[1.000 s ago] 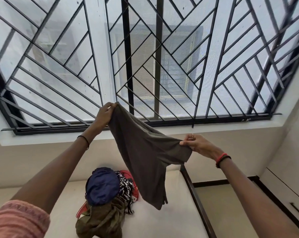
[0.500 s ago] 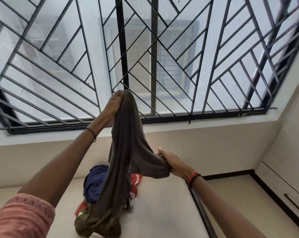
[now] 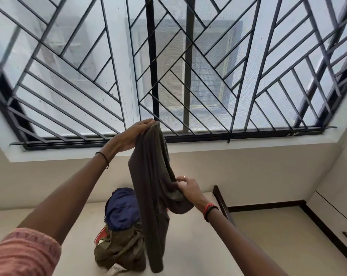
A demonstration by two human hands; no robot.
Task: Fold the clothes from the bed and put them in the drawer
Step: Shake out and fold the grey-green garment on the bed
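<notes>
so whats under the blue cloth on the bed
An olive garment and a red edge show beneath the blue cloth. The hanging brown garment hides anything further right.

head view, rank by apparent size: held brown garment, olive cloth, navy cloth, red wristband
1. held brown garment, though it is nearest the camera
2. olive cloth, partly hidden
3. navy cloth, close to the olive one, so unsure
4. red wristband
</notes>
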